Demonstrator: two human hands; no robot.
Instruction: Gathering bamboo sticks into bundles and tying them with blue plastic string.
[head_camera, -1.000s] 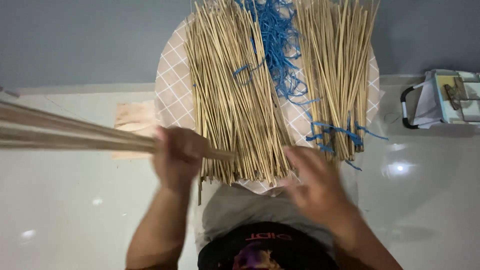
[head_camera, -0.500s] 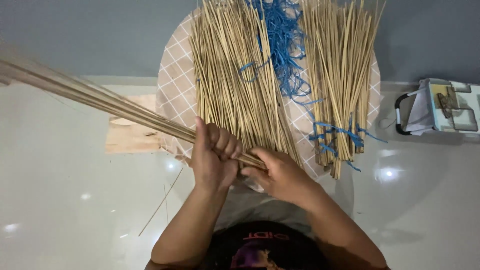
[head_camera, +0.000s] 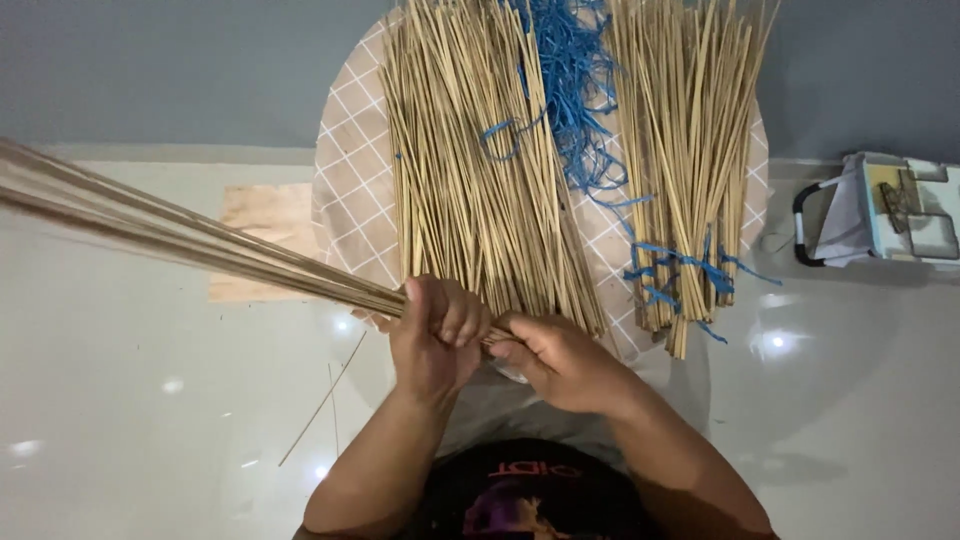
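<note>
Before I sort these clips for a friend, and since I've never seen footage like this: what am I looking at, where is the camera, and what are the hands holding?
There is no machine here. A person wears a camera on the head, so the one picture looks straight down at their own two bare hands.

The left hand is closed around a bundle of thin sticks that runs off toward the left edge. The right hand grips the same bundle at its near end, right beside the left.

In front of them is a round table with a checked cover. On it lie a big pile of the same pale sticks, a tangle of blue string, and a second pile tied with blue string near its end.

On the shiny pale floor lie a flat wooden board, a few stray sticks, and a small light-coloured device at right.
</note>
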